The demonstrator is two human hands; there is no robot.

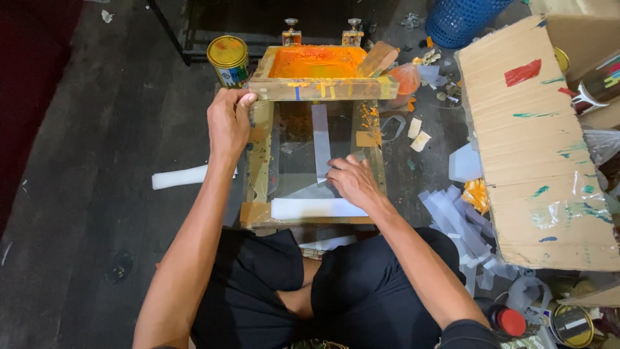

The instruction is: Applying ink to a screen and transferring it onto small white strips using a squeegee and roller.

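A person in black clothing sits on a dark floor with a small screen-printing stand between the knees. The left hand grips the near left corner of the raised wooden printing frame coated in orange ink, fingers curled over its front edge and thumb tucked beneath, so the frame tilts up toward twelve o'clock on its two metal hinge clamps. A wooden squeegee block leans in the frame's right corner at about one o'clock. The right hand rests flat, fingers loosely spread, on the clear glass plate of the yellow-stained wooden base, touching a translucent plastic strip that runs lengthwise down the plate; whether it pinches the strip cannot be told. A white paper sheet lies across the plate's near edge at six o'clock, just below that hand. At eleven o'clock from the frame stands a gold-lidded tin can. At three o'clock a paint-smeared cardboard box lies, with a loose pile of clear plastic strips at four o'clock, and a white rolled cloth lies at nine o'clock on the floor
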